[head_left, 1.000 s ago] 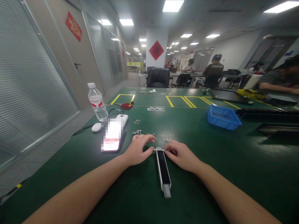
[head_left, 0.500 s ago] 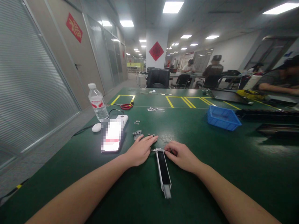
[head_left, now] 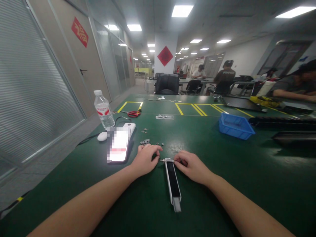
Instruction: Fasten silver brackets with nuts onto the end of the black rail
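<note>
A long, narrow white-framed piece with a black face (head_left: 173,179) lies on the green table, a grey tab (head_left: 176,204) sticking out of its near end. Across its far end runs a thin metal rod (head_left: 168,160). My right hand (head_left: 191,164) is closed, with thumb and forefinger pinching at the rod's right end. Just left of the rod, my left hand (head_left: 147,158) has its fingers curved and thumb apart, with nothing visible in it. Beyond that hand lie grey parts (head_left: 145,142) and two small nuts (head_left: 162,144).
A lit phone (head_left: 119,144), a water bottle (head_left: 103,110) and red-handled scissors (head_left: 133,114) are on the left. Several small washers (head_left: 144,130) and metal pieces (head_left: 164,117) lie farther back. At right stands a blue bin (head_left: 235,126). People sit in the background.
My left hand has drawn back slightly from the small nuts, its fingers bending from flat to curved and its thumb showing near the rod. My right hand stays at the rod's right end.
</note>
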The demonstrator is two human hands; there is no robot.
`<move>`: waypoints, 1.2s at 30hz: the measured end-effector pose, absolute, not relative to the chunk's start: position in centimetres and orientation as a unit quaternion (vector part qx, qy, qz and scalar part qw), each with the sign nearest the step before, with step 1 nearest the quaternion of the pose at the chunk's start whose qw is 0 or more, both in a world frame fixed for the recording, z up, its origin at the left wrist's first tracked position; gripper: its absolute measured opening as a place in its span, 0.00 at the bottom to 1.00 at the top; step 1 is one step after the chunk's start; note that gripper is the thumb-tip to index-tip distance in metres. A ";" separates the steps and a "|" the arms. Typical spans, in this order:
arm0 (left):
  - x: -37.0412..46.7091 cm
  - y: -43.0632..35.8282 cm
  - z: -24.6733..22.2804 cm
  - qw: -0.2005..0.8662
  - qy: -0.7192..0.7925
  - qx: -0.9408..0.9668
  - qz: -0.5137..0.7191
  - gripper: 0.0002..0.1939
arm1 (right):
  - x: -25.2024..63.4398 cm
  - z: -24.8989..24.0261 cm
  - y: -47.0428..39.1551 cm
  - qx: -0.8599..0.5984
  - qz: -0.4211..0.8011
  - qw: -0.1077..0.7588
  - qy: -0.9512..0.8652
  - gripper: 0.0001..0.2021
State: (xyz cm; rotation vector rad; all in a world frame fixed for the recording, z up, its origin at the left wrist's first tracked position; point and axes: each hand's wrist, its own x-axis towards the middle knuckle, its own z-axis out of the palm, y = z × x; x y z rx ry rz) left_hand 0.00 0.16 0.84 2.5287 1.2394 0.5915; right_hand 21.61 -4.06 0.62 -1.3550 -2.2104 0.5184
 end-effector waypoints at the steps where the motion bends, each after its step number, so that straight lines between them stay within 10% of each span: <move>1: 0.0 0.1 0.9 0.123 0.431 0.871 0.200 0.13 | 21.6 0.6 -4.0 -0.497 0.190 0.247 -0.810 0.05; 36: -0.1 -0.4 1.5 0.093 0.421 0.880 0.200 0.05 | 21.7 0.6 -3.9 -0.495 0.182 0.252 -0.811 0.05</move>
